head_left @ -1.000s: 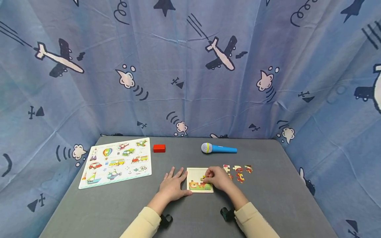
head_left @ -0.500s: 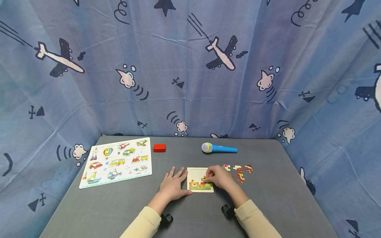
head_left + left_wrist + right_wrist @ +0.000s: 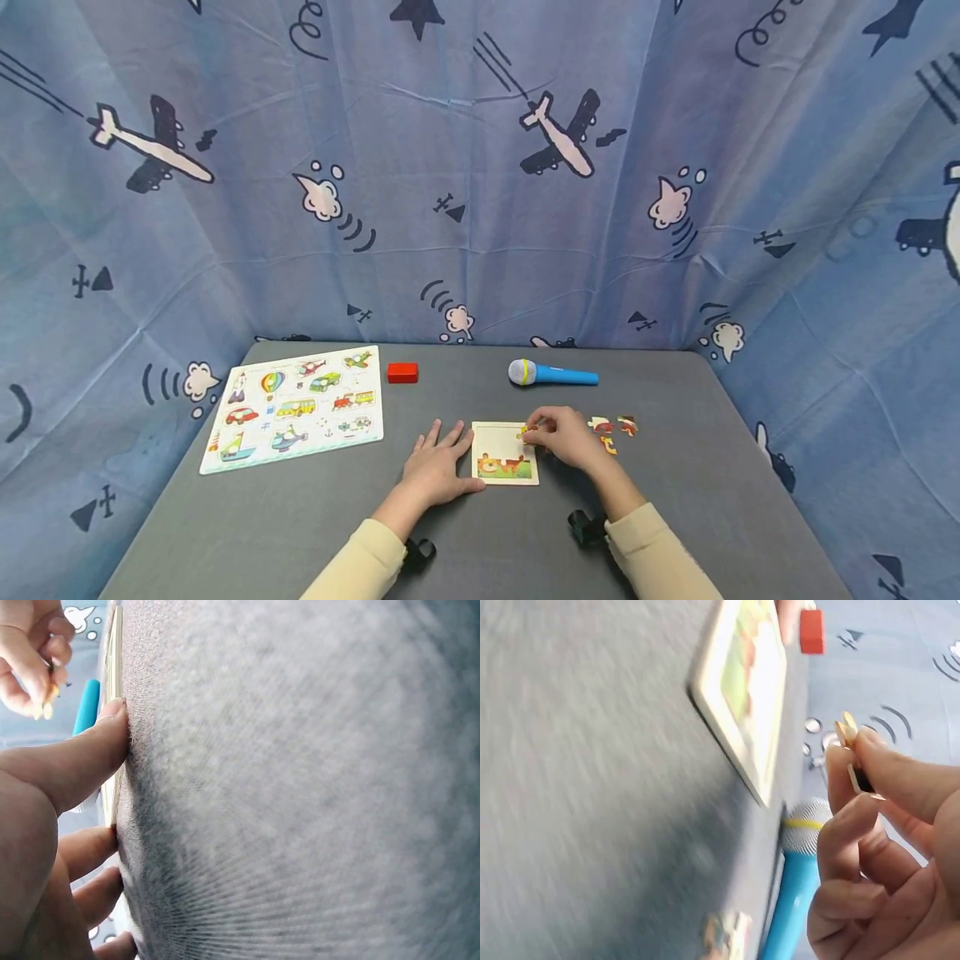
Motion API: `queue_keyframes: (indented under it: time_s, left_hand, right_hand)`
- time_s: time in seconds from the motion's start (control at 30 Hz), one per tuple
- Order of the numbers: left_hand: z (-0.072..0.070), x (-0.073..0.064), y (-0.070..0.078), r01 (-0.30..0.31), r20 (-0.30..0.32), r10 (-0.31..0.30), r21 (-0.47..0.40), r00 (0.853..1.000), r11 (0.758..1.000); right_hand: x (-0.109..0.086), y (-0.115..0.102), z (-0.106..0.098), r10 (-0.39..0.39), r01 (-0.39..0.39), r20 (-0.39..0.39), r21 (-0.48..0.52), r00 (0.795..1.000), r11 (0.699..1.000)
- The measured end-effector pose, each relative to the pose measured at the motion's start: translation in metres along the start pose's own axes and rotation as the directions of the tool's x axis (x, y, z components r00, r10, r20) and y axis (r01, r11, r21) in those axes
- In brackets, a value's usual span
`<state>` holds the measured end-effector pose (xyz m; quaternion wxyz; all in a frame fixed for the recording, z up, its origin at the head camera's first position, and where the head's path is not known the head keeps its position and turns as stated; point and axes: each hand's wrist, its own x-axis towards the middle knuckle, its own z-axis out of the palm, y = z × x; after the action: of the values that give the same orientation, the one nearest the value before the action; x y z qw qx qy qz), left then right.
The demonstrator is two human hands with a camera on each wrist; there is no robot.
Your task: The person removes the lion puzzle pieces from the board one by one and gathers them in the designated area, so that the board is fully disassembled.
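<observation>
A small square puzzle tray point(image 3: 497, 426) with a pale wooden rim lies mid-table. Fitted pieces point(image 3: 504, 470) along its bottom show an orange animal's face and green ground; the upper part is bare. My left hand point(image 3: 435, 473) rests flat with fingers spread, thumb and index finger point(image 3: 112, 724) at the tray's left edge. Over the tray's right side, my right hand point(image 3: 564, 435) pinches a yellowish puzzle piece point(image 3: 845, 729) between thumb and fingertips, raised off the tray in the right wrist view. Loose puzzle pieces point(image 3: 627, 426) lie right of that hand, which partly covers them.
A blue toy microphone point(image 3: 558, 376) lies behind the tray, and a red block point(image 3: 402, 372) sits to its left. On the left is a white picture board point(image 3: 296, 412) with printed vehicles. A blue patterned curtain point(image 3: 465, 167) hangs beyond the grey table point(image 3: 262, 533).
My right hand has lifted the puzzle piece away from the tray's middle, up and to the right. It now covers some loose pieces seen before. My left hand stays in place.
</observation>
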<state>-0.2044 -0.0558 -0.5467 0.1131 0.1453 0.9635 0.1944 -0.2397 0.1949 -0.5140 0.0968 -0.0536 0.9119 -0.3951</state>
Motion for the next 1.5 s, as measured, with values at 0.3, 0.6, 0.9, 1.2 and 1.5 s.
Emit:
queue_keyframes:
  time_s: [0.3,0.6,0.9,1.2,1.5]
  left_hand:
    - [-0.001,-0.003,-0.002,-0.007,-0.009,0.007,-0.009,1.000,1.000]
    - [0.000,-0.003,-0.002,-0.020,-0.016,0.020,-0.006,1.000,1.000]
    - [0.001,-0.002,0.000,-0.026,-0.020,0.026,-0.008,0.999,1.000]
    - [0.002,-0.001,-0.001,-0.024,-0.023,0.024,-0.006,0.999,1.000]
    - [0.003,-0.001,-0.001,-0.022,-0.013,0.022,-0.004,1.000,1.000]
  right_hand:
    - [-0.017,0.018,-0.036,-0.033,0.032,-0.057,-0.023,0.998,0.999]
    - [-0.036,0.050,-0.071,0.083,-0.082,-0.097,0.015,0.992,0.997]
    - [-0.050,0.090,-0.099,0.119,-0.124,-0.159,-0.025,0.980,0.992]
    - [-0.054,0.113,-0.108,0.172,-0.178,-0.146,-0.029,0.974,0.984]
    - [-0.048,0.124,-0.105,0.230,-0.250,-0.162,-0.119,0.960,0.961]
